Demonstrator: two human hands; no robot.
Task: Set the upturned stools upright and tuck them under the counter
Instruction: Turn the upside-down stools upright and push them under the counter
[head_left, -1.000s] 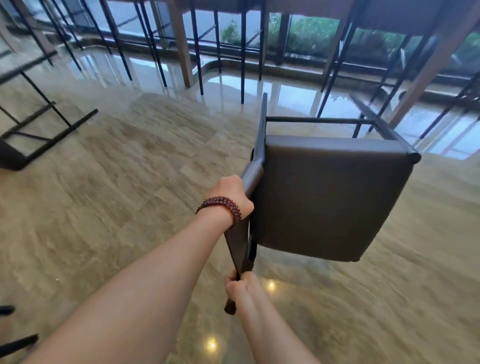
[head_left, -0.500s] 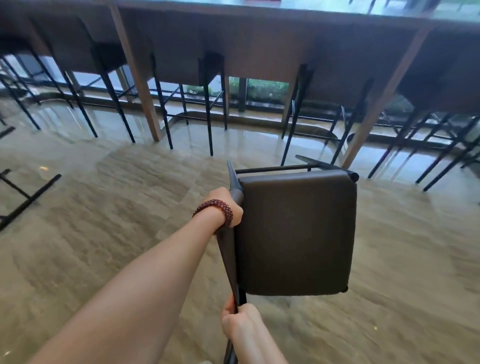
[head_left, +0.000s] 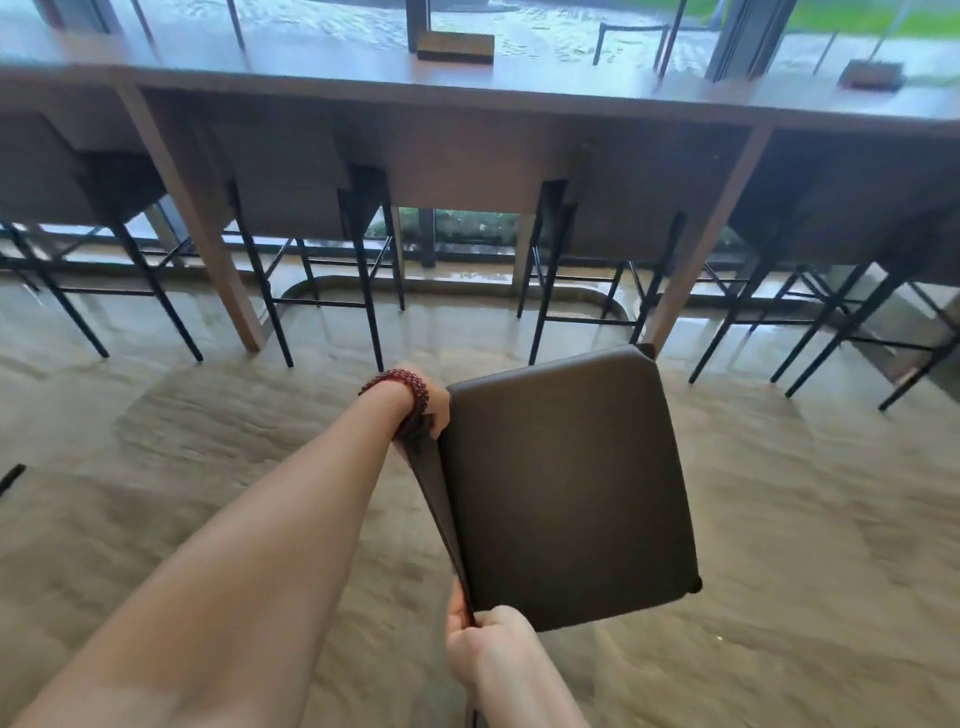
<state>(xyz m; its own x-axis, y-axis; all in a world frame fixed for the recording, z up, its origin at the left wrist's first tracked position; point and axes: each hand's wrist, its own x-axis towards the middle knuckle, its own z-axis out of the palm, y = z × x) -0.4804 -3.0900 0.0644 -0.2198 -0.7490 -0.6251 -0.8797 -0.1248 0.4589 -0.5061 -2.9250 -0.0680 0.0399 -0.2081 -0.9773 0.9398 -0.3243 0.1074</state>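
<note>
**A:** Where is the stool, and how is it held?

**B:** The stool (head_left: 566, 488) is between me and the counter (head_left: 467, 104), short of it, facing the gap between 2 tucked stools (head_left: 291, 202). My left hand (head_left: 435, 402) clamps the far end of the backrest (head_left: 439, 499). My right hand (head_left: 480, 644) pinches the near end. I judge 2 grips keep it from swinging while I steer. Its legs are hidden.

**A:** What differs from 0.5 s ago?

**B:** The counter is nearer, its top now shows, and the legs have dropped behind the seat.
</note>
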